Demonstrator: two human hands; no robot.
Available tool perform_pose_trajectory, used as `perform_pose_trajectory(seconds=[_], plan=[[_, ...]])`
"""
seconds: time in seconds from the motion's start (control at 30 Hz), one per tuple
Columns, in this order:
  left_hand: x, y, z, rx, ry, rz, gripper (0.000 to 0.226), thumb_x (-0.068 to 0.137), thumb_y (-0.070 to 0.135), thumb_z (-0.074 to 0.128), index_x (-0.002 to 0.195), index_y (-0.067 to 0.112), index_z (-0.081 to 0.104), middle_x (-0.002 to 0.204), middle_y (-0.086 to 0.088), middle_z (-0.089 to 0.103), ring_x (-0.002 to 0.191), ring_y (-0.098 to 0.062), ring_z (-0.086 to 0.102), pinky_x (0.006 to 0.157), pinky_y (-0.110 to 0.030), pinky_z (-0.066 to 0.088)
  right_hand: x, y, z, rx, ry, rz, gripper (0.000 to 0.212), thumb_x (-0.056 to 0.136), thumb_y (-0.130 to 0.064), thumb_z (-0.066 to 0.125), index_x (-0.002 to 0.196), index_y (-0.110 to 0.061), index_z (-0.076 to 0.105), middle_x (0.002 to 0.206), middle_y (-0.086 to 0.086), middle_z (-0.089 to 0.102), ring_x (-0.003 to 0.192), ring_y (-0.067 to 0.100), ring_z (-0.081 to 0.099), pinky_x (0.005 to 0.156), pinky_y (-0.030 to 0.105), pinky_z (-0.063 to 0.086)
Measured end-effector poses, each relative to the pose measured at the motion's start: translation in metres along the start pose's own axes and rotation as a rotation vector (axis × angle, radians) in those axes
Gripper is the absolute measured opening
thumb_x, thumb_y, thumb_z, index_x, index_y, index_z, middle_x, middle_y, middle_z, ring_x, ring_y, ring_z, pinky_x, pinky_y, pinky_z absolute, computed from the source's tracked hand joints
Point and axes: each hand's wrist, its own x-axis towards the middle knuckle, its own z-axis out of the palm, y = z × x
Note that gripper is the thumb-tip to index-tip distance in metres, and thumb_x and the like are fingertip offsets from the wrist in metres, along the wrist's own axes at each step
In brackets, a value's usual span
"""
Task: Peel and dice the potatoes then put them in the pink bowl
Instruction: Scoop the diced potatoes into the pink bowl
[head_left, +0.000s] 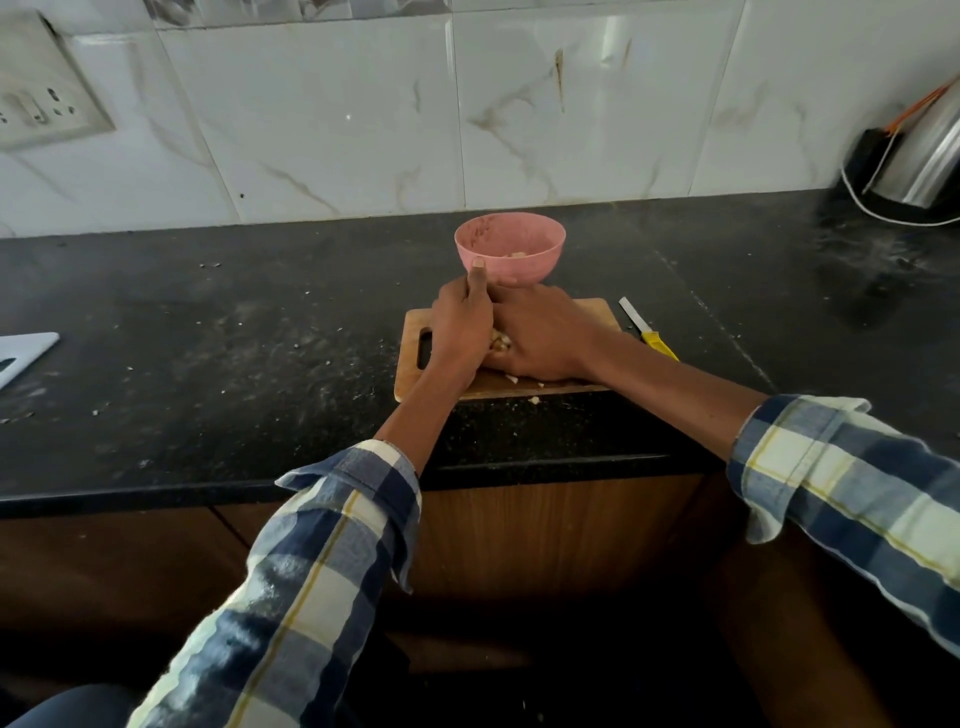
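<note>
While your left hand (460, 332) and right hand (545, 338) cup diced potato (500, 342) | wooden cutting board (592, 312) overhangs near edge | pieces may spill short of pink bowl (511, 249).

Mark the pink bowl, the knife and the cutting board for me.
pink bowl (537, 260): head view, on its outer right wall.
knife (658, 344): head view, on its yellow handle.
cutting board (597, 314): head view, on its bare far right corner.
</note>
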Motion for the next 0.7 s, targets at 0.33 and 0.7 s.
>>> perform_pose_trajectory(seconds=[0.33, 0.7], plan=[[-0.002, 0.001, -0.001, -0.041, 0.001, -0.013, 0.048, 0.114, 0.035, 0.038, 0.072, 0.019, 0.055, 0.068, 0.006, 0.057, 0.065, -0.006, 0.053, 0.061, -0.027, 0.041, 0.004, -0.001, 0.001, 0.041, 0.055, -0.001, 0.047, 0.096, -0.053, 0.056, 0.127, -0.019, 0.069, 0.136, -0.001, 0.063, 0.11, 0.023, 0.065, 0.083, 0.048, 0.057], [-0.009, 0.005, -0.01, -0.105, 0.047, -0.109, 0.047, 0.114, 0.046, 0.029, 0.114, 0.017, 0.067, 0.088, 0.012, 0.062, 0.079, 0.001, 0.056, 0.059, -0.01, 0.038, 0.001, 0.005, -0.006, 0.411, 0.159, 0.056, 0.04, 0.097, -0.021, 0.069, 0.136, -0.026, 0.066, 0.131, -0.007, 0.07, 0.118, 0.001, 0.06, 0.102, 0.019, 0.045]])
